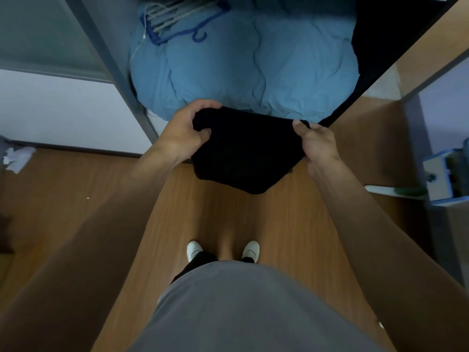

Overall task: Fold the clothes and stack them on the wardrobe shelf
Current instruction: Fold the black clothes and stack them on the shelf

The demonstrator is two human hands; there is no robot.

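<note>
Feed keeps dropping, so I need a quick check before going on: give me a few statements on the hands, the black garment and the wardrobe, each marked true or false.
1. The left hand and the right hand each grip an upper edge of the black garment. True.
2. The black garment lies folded on the wooden floor. False: it hangs in the air between the two hands, above the floor.
3. A blue duvet sits in the wardrobe just beyond the garment. True.
4. The hangers hang from a rail. False: they lie on top of the blue duvet, at its far left.
</note>
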